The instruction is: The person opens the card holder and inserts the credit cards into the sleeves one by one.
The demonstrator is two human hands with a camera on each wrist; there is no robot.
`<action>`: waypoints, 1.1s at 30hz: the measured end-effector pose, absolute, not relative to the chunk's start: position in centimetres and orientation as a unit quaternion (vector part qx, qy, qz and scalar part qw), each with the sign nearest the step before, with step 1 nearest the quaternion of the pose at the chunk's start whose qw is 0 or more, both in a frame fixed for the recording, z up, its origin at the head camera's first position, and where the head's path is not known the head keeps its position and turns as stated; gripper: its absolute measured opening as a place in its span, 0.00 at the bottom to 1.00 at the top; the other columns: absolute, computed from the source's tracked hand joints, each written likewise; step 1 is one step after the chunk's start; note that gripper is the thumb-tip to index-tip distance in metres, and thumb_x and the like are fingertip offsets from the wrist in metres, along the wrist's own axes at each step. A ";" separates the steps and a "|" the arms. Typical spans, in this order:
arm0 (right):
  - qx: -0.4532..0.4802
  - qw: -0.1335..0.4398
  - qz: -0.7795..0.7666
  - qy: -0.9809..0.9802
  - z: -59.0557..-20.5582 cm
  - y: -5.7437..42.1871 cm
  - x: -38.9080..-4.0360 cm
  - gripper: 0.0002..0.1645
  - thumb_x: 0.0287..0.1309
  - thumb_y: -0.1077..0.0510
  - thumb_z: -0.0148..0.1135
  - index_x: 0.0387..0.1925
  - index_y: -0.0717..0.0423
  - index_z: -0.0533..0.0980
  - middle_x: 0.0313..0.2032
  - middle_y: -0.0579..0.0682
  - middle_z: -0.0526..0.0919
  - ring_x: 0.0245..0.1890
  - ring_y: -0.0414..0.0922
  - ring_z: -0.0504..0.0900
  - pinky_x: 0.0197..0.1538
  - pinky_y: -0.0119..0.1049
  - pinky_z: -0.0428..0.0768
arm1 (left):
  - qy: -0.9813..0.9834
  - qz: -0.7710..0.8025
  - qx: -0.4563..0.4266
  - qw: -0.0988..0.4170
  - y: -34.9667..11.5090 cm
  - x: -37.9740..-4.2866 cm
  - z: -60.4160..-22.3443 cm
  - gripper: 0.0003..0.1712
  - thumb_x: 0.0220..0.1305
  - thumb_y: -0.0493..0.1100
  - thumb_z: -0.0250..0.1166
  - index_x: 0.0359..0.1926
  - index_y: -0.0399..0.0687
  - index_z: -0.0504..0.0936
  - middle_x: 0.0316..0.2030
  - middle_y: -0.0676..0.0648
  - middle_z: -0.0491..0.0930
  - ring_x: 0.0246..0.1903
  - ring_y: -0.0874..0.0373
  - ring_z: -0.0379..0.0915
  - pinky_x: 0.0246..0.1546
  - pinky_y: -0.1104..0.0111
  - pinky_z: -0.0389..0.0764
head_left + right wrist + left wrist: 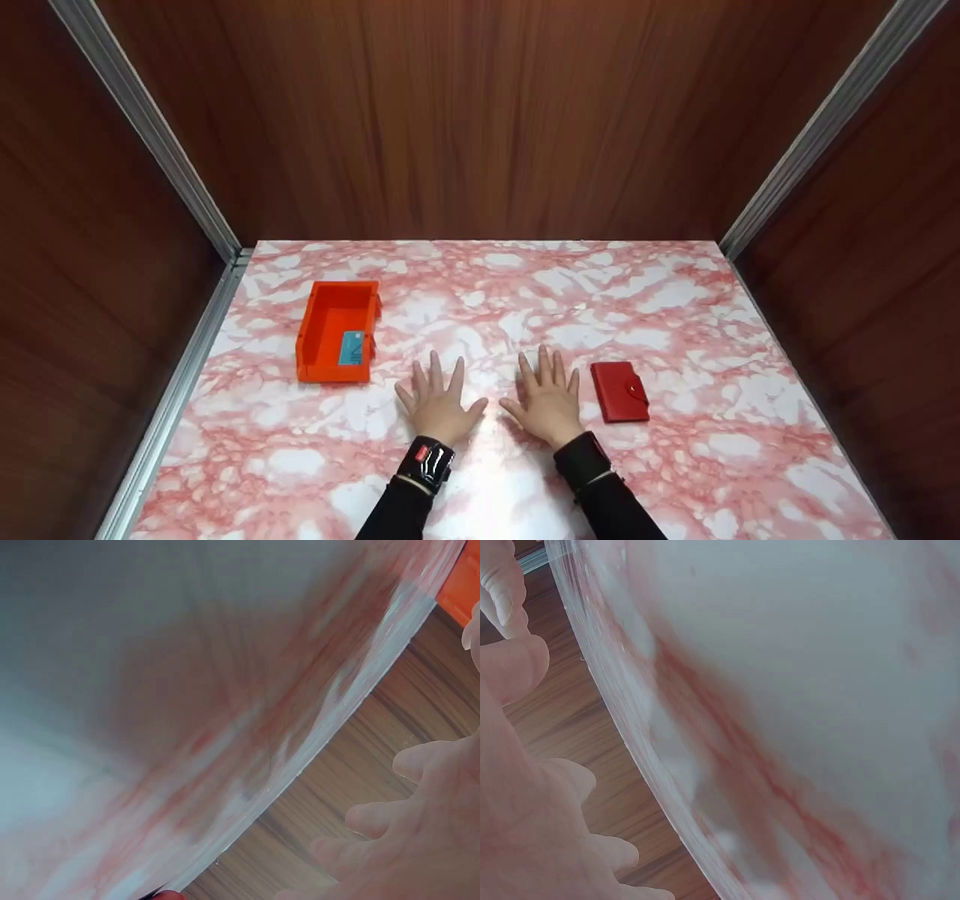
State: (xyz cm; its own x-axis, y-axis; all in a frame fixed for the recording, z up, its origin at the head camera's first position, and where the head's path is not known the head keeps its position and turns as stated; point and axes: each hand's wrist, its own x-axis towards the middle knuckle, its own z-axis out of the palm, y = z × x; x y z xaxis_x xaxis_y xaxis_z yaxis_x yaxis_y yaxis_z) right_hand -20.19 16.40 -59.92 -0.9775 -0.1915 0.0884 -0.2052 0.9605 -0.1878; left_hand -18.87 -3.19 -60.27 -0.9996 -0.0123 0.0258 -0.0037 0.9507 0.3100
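Observation:
My left hand (439, 412) is spread over the table's middle with straight fingers, holding nothing. Beside it, my right hand (551, 409) is spread the same way, also holding nothing. A red wallet (620, 391) with a snap strap lies a little to the right of the right hand, not touched. Up and left of the left hand stands an orange open-fronted bin (334, 373). Inside it, near the front, lies a blue card (350, 348) with lettering. In the wrist views, the left hand (525, 817) and right hand (427, 825) show their extended fingers.
The table (480, 300) has a pink and white marbled top. Dark wooden panels (465, 120) rise at the back and both sides. Grey metal posts (157, 135) run along the corners.

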 end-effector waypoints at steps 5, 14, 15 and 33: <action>0.101 0.033 0.097 -0.990 -59.9 16.4 -20.2 0.52 0.59 0.27 0.55 0.76 0.49 0.56 0.75 0.65 0.48 0.74 0.66 0.45 0.66 0.71 0.44 | -0.988 -0.154 0.004 0.011 -3.2 -18.8 -60.1 0.47 0.59 0.76 0.55 0.76 0.67 0.57 0.77 0.40 0.42 0.74 0.33 0.34 0.64 0.31 0.35; 0.097 0.023 0.093 -0.991 -60.0 16.5 -20.0 0.52 0.60 0.27 0.54 0.77 0.48 0.55 0.75 0.65 0.47 0.74 0.67 0.43 0.67 0.71 0.43 | -0.988 -0.156 0.009 0.007 -3.0 -18.7 -59.5 0.47 0.59 0.76 0.55 0.76 0.68 0.57 0.77 0.41 0.41 0.74 0.33 0.34 0.64 0.31 0.35; 0.098 0.025 0.094 -0.990 -60.0 16.6 -20.0 0.52 0.60 0.27 0.54 0.76 0.49 0.55 0.75 0.65 0.47 0.73 0.67 0.44 0.67 0.71 0.43 | -0.988 -0.157 0.009 0.006 -2.9 -18.7 -59.4 0.47 0.59 0.76 0.55 0.76 0.68 0.57 0.77 0.41 0.41 0.74 0.33 0.34 0.64 0.31 0.35; 0.111 0.076 0.114 -0.984 -58.6 19.9 -18.0 0.51 0.57 0.33 0.63 0.74 0.54 0.60 0.73 0.66 0.54 0.72 0.68 0.50 0.66 0.70 0.48 | -0.977 -0.209 -0.044 0.008 0.0 -17.9 -58.2 0.46 0.64 0.70 0.56 0.77 0.59 0.57 0.75 0.35 0.47 0.73 0.31 0.39 0.65 0.32 0.41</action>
